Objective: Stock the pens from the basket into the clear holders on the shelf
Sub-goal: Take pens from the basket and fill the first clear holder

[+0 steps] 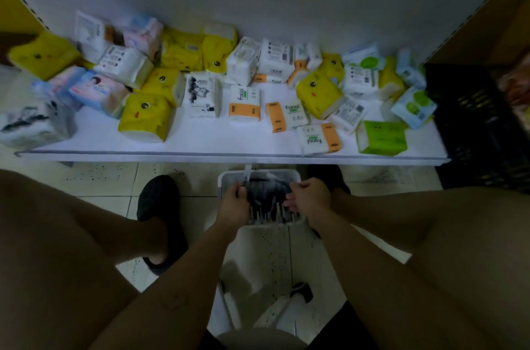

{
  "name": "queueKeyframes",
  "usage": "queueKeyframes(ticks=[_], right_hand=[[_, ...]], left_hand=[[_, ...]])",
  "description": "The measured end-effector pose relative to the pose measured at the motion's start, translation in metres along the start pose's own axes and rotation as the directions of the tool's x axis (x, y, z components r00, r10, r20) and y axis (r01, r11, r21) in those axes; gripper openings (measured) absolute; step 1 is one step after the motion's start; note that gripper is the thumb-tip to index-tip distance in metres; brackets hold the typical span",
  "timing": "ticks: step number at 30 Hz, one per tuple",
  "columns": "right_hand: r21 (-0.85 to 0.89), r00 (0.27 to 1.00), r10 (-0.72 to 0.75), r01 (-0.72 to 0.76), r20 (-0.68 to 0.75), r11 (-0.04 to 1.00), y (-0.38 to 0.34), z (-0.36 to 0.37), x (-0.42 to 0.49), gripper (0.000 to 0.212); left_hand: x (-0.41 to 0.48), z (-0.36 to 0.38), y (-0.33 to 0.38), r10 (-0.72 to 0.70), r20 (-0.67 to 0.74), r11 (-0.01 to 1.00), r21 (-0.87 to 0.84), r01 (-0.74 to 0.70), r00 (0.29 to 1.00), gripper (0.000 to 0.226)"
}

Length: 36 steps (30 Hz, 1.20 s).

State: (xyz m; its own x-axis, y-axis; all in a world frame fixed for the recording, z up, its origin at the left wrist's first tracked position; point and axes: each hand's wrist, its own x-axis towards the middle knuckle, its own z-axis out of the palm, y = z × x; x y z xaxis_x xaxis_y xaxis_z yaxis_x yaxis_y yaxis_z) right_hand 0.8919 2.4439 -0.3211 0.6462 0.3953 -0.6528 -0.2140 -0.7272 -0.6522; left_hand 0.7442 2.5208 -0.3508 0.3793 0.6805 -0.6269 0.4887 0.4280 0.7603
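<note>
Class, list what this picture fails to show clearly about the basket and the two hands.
- Pens: head view, dim and blurred, partly under both hands; number unclear.
- Left hand and right hand: fingers curl into the basket; blur hides whether they grip pens.
- Clear holders: none in view; the shelf shows tissue packs.

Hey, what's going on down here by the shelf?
A person faces a low shelf, with both hands down in a white basket of pens on the floor. The left hand seems to pinch one pen that sticks up. The right hand is curled among the rest, but blur hides what it holds. The shelf carries scattered tissue packs; no clear holders show in this view.
</note>
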Motion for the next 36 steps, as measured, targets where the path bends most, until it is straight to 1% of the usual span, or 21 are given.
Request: queueKeyframes(ticks=[2,5,7,10,12,13,15,17,18,20,21,23,25,26,27,29,31,33,36], right_hand=[[0.135,0.999,0.036,-0.038,0.019,0.990,-0.007,-0.005,-0.013,0.019],[0.331,0.994,0.073,-0.096,0.080,0.939,-0.019,-0.013,-0.031,0.014],[0.418,0.993,0.070,-0.102,0.090,0.903,-0.026,-0.018,-0.042,0.017],[0.446,0.993,0.037,-0.084,0.113,0.891,-0.035,-0.026,-0.059,0.025],[0.449,0.993,0.002,-0.053,0.115,0.892,-0.044,-0.029,-0.070,0.025],[0.442,0.994,-0.038,-0.013,0.106,0.897,-0.049,-0.030,-0.076,0.024],[0.383,0.985,-0.161,0.127,0.058,0.915,-0.060,-0.032,-0.086,0.027],[0.312,0.948,-0.319,0.305,-0.005,0.900,-0.071,-0.033,-0.096,0.030],[0.308,0.919,-0.394,0.380,-0.019,0.872,-0.076,-0.034,-0.102,0.028],[0.290,0.861,-0.509,0.492,-0.018,0.821,-0.086,-0.036,-0.111,0.023],[0.254,0.840,-0.543,0.528,-0.013,0.810,-0.091,-0.037,-0.116,0.021],[0.219,0.828,-0.561,0.548,-0.001,0.807,-0.101,-0.039,-0.124,0.015],[0.282,0.835,-0.550,0.522,0.023,0.805,-0.113,-0.040,-0.135,0.013],[0.316,0.826,-0.564,0.530,0.020,0.787,-0.120,-0.040,-0.140,0.015],[0.315,0.805,-0.593,0.562,0.003,0.765,-0.128,-0.042,-0.145,0.017],[0.251,0.730,-0.683,0.668,-0.037,0.700,-0.143,-0.048,-0.156,0.021],[0.244,0.647,-0.758,0.750,-0.080,0.615,-0.160,-0.055,-0.170,0.026],[0.276,0.596,-0.797,0.787,-0.102,0.552,-0.179,-0.063,-0.187,0.027],[0.357,0.526,-0.846,0.810,-0.091,0.466,-0.206,-0.076,-0.212,0.026]], left_hand=[[-0.005,0.001,0.012,0.016,-0.019,0.998,-0.064,-0.017,1.000,0.020],[-0.011,0.002,0.032,0.031,-0.062,0.998,-0.058,-0.034,0.998,0.026],[-0.019,0.002,0.047,0.071,-0.112,0.993,-0.082,-0.081,0.991,0.028],[-0.041,-0.001,0.072,0.245,-0.129,0.957,-0.127,-0.261,0.961,0.033],[-0.053,-0.005,0.086,0.347,-0.135,0.922,-0.132,-0.364,0.928,0.030],[-0.058,-0.006,0.093,0.381,-0.146,0.906,-0.135,-0.400,0.913,0.028],[-0.067,-0.009,0.105,0.421,-0.154,0.882,-0.161,-0.443,0.894,0.027],[-0.075,-0.011,0.119,0.433,-0.164,0.874,-0.164,-0.457,0.886,0.027],[-0.079,-0.012,0.126,0.436,-0.165,0.874,-0.156,-0.460,0.885,0.026],[-0.088,-0.016,0.142,0.466,-0.156,0.861,-0.144,-0.487,0.871,0.026],[-0.093,-0.018,0.151,0.485,-0.148,0.850,-0.153,-0.504,0.862,0.025],[-0.103,-0.022,0.169,0.527,-0.138,0.816,-0.193,-0.544,0.839,0.026],[-0.115,-0.028,0.186,0.590,-0.159,0.763,-0.213,-0.611,0.792,0.026],[-0.120,-0.031,0.195,0.625,-0.174,0.729,-0.221,-0.648,0.761,0.026],[-0.126,-0.034,0.204,0.655,-0.186,0.695,-0.231,-0.680,0.733,0.026],[-0.139,-0.040,0.224,0.695,-0.190,0.646,-0.261,-0.718,0.694,0.022],[-0.152,-0.045,0.245,0.724,-0.182,0.605,-0.295,-0.740,0.665,0.018],[-0.165,-0.049,0.267,0.743,-0.184,0.580,-0.304,-0.756,0.644,0.016],[-0.182,-0.056,0.297,0.768,-0.199,0.545,-0.296,-0.785,0.608,0.013]])
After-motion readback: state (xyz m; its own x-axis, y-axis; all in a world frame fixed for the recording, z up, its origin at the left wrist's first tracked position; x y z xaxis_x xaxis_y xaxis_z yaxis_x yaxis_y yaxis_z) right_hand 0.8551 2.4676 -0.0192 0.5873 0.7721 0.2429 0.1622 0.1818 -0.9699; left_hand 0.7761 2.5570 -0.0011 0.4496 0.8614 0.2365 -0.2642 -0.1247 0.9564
